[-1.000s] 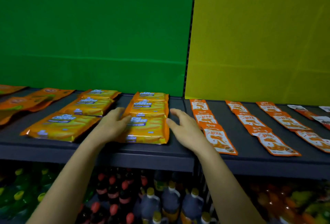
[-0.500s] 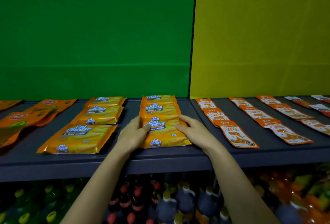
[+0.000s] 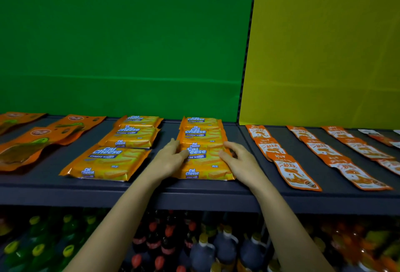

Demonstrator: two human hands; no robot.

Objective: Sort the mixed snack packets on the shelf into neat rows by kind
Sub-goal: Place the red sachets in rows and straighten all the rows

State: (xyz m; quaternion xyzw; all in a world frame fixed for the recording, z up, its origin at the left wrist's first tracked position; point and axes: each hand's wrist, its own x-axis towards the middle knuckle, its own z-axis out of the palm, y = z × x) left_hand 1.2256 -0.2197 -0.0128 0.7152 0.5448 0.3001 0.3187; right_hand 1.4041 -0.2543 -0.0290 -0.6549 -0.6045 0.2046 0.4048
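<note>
A person's left hand [image 3: 170,160] and right hand [image 3: 241,162] press with loosely bent fingers, clasping nothing, against the side edges of the front Cal Cheese wafer packet [image 3: 205,165]. It lies flat between them at the front lip of the dark shelf [image 3: 194,193], heading a row of like packets beyond the fingertips. Another Cal Cheese row [image 3: 112,161] lies just left of the left hand, and orange sachets [image 3: 294,172] just right of the right hand.
</note>
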